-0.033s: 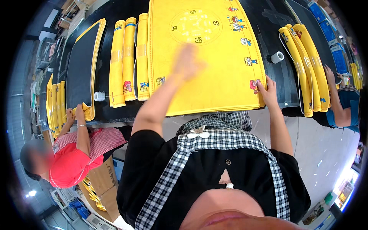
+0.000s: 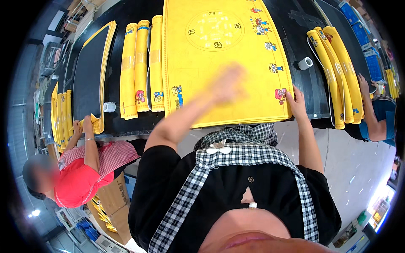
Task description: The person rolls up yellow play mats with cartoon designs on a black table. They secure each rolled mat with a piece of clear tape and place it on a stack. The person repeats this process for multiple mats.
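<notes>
While the mat [image 2: 244, 107] runs lengthwise ahead under the left hand [image 2: 227, 85], its right edge is touched by the right hand [image 2: 298, 103]; neither grip can be told.

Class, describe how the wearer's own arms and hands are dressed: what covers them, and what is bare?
The left sleeve and right sleeve are plain black and short, leaving both forearms bare. The right hand is ungloved, with no wristband visible. The left hand also looks ungloved, but blur hides finer details.

Wearer's two hands [image 2: 230, 84] [image 2: 297, 103], two white rolls [image 2: 305, 63] [image 2: 109, 106]
</notes>
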Motion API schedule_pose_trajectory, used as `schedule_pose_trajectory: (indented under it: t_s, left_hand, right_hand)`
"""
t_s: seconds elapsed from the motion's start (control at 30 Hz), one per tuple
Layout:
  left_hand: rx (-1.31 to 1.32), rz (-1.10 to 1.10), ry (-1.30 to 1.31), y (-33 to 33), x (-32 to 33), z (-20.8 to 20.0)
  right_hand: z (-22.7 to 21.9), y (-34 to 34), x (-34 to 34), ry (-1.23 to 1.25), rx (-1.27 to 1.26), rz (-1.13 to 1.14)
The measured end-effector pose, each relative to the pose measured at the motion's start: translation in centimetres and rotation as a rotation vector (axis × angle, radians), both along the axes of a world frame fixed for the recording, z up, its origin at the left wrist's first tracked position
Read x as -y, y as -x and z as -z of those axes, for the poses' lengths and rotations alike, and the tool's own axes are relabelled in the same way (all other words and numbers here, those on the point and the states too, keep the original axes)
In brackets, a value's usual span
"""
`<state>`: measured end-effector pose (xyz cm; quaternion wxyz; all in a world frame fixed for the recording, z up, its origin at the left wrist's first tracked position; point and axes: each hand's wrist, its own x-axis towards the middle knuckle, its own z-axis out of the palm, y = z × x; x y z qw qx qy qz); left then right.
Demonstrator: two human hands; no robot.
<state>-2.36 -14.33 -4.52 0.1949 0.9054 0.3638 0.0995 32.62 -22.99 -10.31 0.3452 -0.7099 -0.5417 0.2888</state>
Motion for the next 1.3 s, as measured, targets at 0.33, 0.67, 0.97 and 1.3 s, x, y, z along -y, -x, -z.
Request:
schedule_pose_trajectory:
  t_s: [0.33,0.67,0.97,1.3]
  left_hand:
    - [-0.019,-0.611,0.177,6.4,-9.4,1.2]
    - [0.260,0.335,-0.012,-2.3,2.9,0.8]
    - [-0.014,0.226,0.229,-8.6,6.5,2.8]
    - [-0.098,-0.513,0.073,-0.7,-4.2,-0.4]
  right_hand:
    - [1.7,-0.2,0.9,-0.217,0.049,-0.135]
    - [2.2,-0.4,1.7,-0.162,0.079,-0.080]
    - [2.1,-0.8,1.1,-0.166,0.105,-0.110]
    - [1.4,-0.3,1.2,-0.121,0.088,-0.106]
